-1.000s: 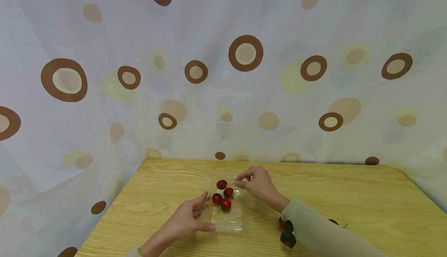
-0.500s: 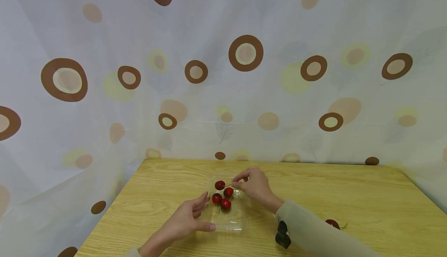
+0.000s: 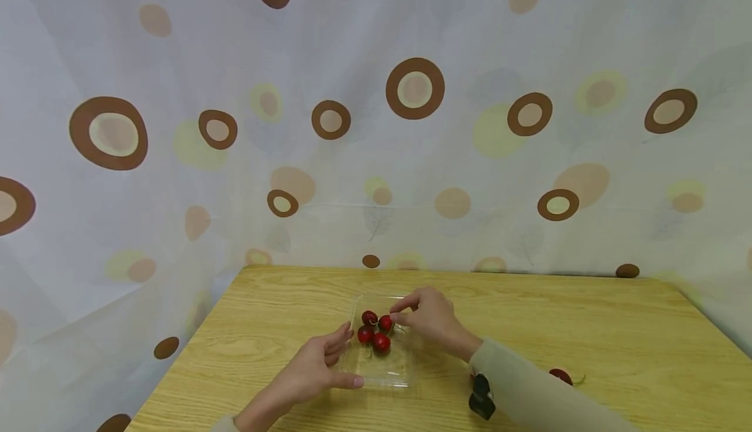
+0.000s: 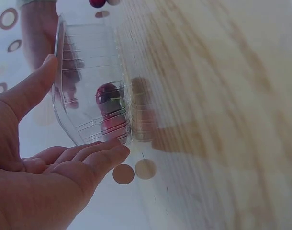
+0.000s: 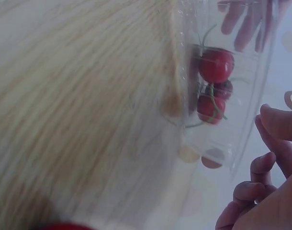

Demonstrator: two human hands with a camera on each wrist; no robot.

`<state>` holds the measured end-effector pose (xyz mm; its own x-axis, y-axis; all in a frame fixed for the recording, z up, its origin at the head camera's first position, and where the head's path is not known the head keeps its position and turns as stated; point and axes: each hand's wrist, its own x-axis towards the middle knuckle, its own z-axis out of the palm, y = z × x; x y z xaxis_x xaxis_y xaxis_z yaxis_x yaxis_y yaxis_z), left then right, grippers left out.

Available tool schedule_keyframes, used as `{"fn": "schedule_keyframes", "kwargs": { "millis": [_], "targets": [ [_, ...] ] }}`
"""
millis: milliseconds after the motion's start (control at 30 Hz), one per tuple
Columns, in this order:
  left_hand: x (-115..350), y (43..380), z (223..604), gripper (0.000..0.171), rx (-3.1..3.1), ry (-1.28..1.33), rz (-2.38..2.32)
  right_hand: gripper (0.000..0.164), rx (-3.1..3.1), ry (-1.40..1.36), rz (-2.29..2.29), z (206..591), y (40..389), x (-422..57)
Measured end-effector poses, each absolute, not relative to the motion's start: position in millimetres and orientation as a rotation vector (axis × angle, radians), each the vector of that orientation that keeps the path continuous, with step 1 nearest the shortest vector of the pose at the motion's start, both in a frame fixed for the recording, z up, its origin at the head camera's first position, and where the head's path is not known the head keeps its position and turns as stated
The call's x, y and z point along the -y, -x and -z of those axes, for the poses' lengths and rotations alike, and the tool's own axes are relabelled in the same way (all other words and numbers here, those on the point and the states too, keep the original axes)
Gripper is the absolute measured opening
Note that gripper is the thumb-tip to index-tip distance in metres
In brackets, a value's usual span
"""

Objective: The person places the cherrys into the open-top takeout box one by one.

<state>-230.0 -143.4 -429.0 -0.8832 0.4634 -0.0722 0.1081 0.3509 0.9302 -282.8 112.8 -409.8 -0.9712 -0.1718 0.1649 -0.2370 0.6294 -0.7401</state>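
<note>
A clear plastic box (image 3: 390, 372) stands on the table with several dark red cherries (image 3: 381, 342) grouped toward its far left, stems attached. My left hand (image 3: 314, 368) is spread around the box's near left corner, fingers along the left side, thumb by the front edge. In the left wrist view those fingers (image 4: 105, 155) lie against the clear wall. Over the right rim is my right hand (image 3: 431, 320), thumb and forefinger tips close together, other fingers loosely bent. The right wrist view shows no cherry or stem between the tips; a green stem (image 5: 214, 103) lies inside the box.
To the right on the wooden table (image 3: 235, 347) lies a loose cherry (image 3: 561, 376), near the right sleeve (image 3: 523, 380). Another red cherry (image 5: 64, 226) peeks in at the bottom of the right wrist view. A patterned curtain (image 3: 376, 158) hangs behind the table.
The farthest cherry, earlier held by its stem in my right hand, has come down among the others and is let go. The right hand has shifted slightly left and nearer; the left stays put.
</note>
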Motion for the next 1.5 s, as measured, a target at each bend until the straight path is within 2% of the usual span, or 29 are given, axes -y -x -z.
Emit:
{"fn": "schedule_keyframes", "kwargs": {
  "millis": [300, 767, 1200, 1500],
  "targets": [
    [142, 228, 427, 0.102, -2.299, -0.521, -1.540, 0.009, 2.746, -0.429, -1.353, 395, 276, -164],
    [143, 226, 426, 0.103, -2.307, -0.521, -1.533, 0.013, 2.799, -0.631, -1.147, 380, 260, -289],
    [143, 228, 428, 0.104, -2.333, -0.516, -1.508, 0.021, 2.893, -0.833, -1.299, 412, 242, -399],
    [142, 226, 426, 0.103, -2.309, -0.519, -1.518, 0.025, 2.836, -1.103, -1.509, 438, 235, -435]
  ]
}}
